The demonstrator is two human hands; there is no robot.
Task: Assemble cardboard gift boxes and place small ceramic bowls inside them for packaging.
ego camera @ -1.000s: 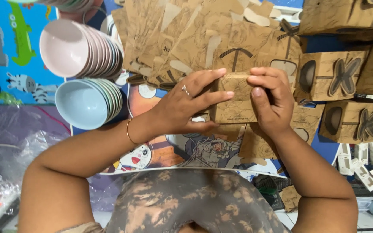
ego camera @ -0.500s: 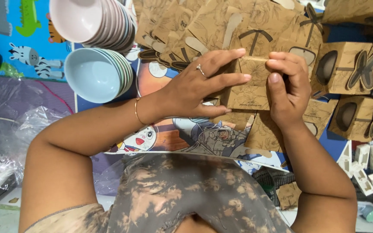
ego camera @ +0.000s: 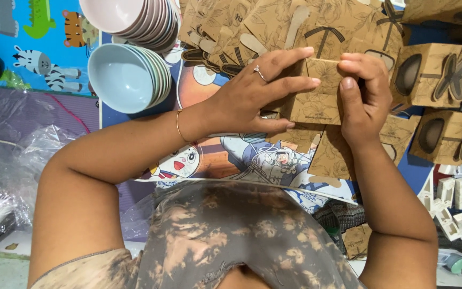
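Both hands are clamped on the brown cardboard box (ego camera: 319, 91), held above the flat blanks: left hand (ego camera: 252, 96) pressing its face, right hand (ego camera: 364, 96) pinching the edge; creases should be squared firmly

Brown kraft carton (ego camera: 321, 93), held at centre by both hands; flat brown carton blanks (ego camera: 252, 21) fanned across the top; assembled brown window boxes (ego camera: 437, 72) with bow cut-outs at right; small white boxes (ego camera: 458, 206) lower right.
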